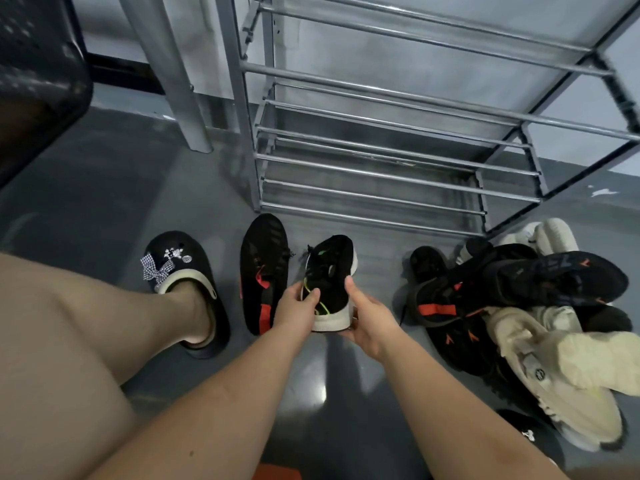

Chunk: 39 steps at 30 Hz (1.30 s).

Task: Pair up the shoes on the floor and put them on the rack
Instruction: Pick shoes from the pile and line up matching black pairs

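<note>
**Both hands on one sneaker**

Bare forearms reached out from me. Left of them a black-and-red shoe (265,271) lay flat. My left hand (294,308) and right hand (369,318) gripped the black sneaker (329,282) between them, below the rack (398,174); the pile (519,306) sat right.

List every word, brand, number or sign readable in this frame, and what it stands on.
None can be read as text.
Round dark emblem on the cream chunky sneaker in the pile: too small to read.
Metal charms on the black clog with a checked bow: no legible text.
Red marks on the black sneaker with red stripes: shapes only.
</note>
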Motion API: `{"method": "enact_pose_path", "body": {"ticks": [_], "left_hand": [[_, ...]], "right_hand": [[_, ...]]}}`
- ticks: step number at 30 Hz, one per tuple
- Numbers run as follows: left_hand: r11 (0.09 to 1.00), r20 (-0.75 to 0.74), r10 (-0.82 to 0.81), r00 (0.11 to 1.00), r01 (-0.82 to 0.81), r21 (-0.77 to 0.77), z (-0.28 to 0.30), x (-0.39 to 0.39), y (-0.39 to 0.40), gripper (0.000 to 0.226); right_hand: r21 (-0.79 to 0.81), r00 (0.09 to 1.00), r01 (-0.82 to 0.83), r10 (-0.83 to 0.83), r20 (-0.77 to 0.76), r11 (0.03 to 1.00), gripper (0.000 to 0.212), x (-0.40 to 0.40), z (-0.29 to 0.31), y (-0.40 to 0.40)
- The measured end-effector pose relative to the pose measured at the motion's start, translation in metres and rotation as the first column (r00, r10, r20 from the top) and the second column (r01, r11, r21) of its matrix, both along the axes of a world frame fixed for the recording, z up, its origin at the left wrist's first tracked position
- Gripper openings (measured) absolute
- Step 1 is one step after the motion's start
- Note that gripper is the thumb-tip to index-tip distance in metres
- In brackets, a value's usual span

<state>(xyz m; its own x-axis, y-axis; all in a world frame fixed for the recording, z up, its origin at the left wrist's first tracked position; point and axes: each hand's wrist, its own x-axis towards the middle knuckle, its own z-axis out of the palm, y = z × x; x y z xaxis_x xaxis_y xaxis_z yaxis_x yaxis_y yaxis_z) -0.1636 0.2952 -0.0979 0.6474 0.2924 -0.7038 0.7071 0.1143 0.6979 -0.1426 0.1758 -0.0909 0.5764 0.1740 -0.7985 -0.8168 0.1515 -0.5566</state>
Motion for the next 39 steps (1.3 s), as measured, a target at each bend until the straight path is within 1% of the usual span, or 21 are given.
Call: {"method": "enact_pose_path", "body": {"ticks": [2,4,7,11,13,15,17,19,20,23,26,28,29,32,33,35,37,39], "left_hand": [[0.997,0.035,-0.030,0.999,0.028,0.070,-0.001,0.006,0.001,0.037],[0.996,0.024,-0.028,0.999,0.026,0.086,-0.003,0.009,0.003,0.040],[0.997,0.022,0.001,1.000,-0.003,0.081,-0.007,0.009,0.006,0.042],[0.993,0.006,0.023,1.000,-0.024,0.112,-0.011,0.014,0.015,0.046],[0.988,-0.023,-0.019,1.000,0.023,0.152,-0.017,0.016,0.019,0.046],[0.978,-0.068,-0.094,0.993,0.105,0.180,-0.022,0.016,0.023,0.047],[0.961,-0.130,-0.184,0.974,0.207,0.185,-0.024,0.014,0.024,0.049],[0.944,-0.170,-0.241,0.955,0.271,0.185,-0.026,0.012,0.022,0.052],[0.940,-0.182,-0.257,0.949,0.290,0.183,-0.025,0.012,0.020,0.054],[0.905,-0.184,-0.329,0.926,0.364,0.220,-0.023,0.012,0.009,0.059],[0.809,-0.152,-0.467,0.871,0.490,0.323,-0.014,0.018,-0.010,0.057],[0.739,-0.129,-0.544,0.829,0.546,0.394,-0.008,0.022,-0.024,0.055],[0.711,-0.120,-0.572,0.811,0.564,0.420,-0.005,0.023,-0.031,0.054],[0.619,-0.111,-0.658,0.745,0.618,0.485,-0.001,0.022,-0.046,0.053],[0.574,-0.116,-0.694,0.711,0.643,0.507,0.000,0.021,-0.050,0.053],[0.462,-0.138,-0.766,0.627,0.688,0.559,0.002,0.020,-0.058,0.053],[0.349,-0.161,-0.830,0.534,0.723,0.596,0.003,0.021,-0.067,0.055],[0.258,-0.174,-0.878,0.445,0.749,0.610,0.005,0.022,-0.079,0.057]], "right_hand": [[-0.015,1.000,-0.015,0.015,0.009,1.000,0.032,0.001,-0.009,0.002],[-0.037,0.999,-0.041,0.042,0.029,0.998,0.037,0.004,-0.016,0.005],[-0.076,0.993,-0.108,0.111,0.036,0.991,0.032,0.010,-0.019,0.012],[-0.076,0.986,-0.159,0.162,0.037,0.984,0.034,0.017,-0.030,0.022],[-0.104,0.981,-0.180,0.186,0.052,0.978,0.034,0.017,-0.036,0.024],[-0.190,0.968,-0.218,0.237,0.082,0.957,0.039,0.018,-0.040,0.024],[-0.295,0.938,-0.293,0.333,0.096,0.909,0.043,0.020,-0.040,0.022],[-0.341,0.905,-0.378,0.421,0.060,0.861,0.042,0.020,-0.040,0.019],[-0.350,0.890,-0.418,0.455,0.029,0.838,0.048,0.019,-0.042,0.018],[-0.365,0.844,-0.506,0.536,-0.024,0.781,0.059,0.015,-0.040,0.013],[-0.421,0.798,-0.546,0.603,0.003,0.725,0.058,0.016,-0.028,0.002],[-0.503,0.760,-0.549,0.649,0.031,0.667,0.064,0.016,-0.022,-0.010],[-0.560,0.730,-0.552,0.683,0.034,0.618,0.068,0.015,-0.021,-0.019],[-0.764,0.600,-0.531,0.799,-0.035,0.366,0.070,0.010,-0.021,-0.054],[-0.816,0.583,-0.498,0.810,-0.064,0.294,0.068,0.009,-0.020,-0.068],[-0.889,0.604,-0.411,0.791,-0.099,0.203,0.064,0.006,-0.014,-0.099],[-0.937,0.654,-0.314,0.751,-0.096,0.153,0.062,0.004,-0.007,-0.129],[-0.968,0.691,-0.228,0.718,-0.086,0.104,0.061,0.003,-0.001,-0.157]]}}
